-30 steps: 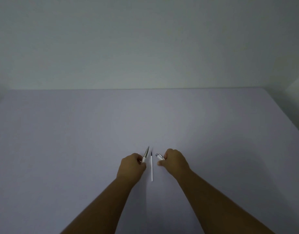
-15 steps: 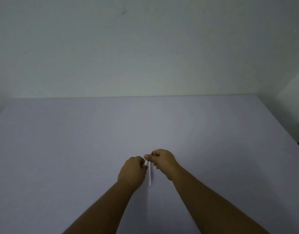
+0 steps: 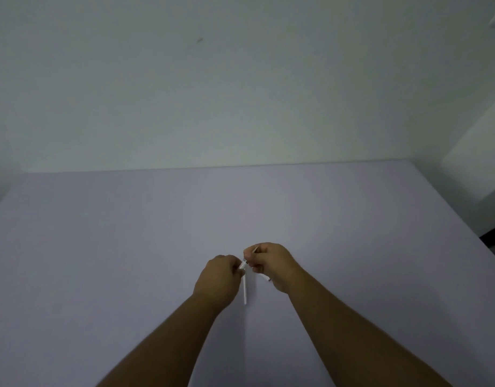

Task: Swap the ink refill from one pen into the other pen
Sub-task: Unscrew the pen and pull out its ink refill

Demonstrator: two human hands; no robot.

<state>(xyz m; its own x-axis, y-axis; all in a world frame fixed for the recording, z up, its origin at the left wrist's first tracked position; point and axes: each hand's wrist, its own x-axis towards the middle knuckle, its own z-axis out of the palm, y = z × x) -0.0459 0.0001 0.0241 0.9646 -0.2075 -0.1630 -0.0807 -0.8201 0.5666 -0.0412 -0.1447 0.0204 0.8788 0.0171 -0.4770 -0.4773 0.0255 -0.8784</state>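
Both hands grip one pen: left hand [image 3: 219, 277] its barrel [image 3: 243, 265], right hand [image 3: 271, 263] the tip section. Loose refill [image 3: 245, 291] at six o'clock on the desk [image 3: 101, 247]; swap seems unfinished.

Table [image 3: 129, 261] matt, smooth; refill [image 3: 245, 293] white plastic; pen [image 3: 244, 264] glossy
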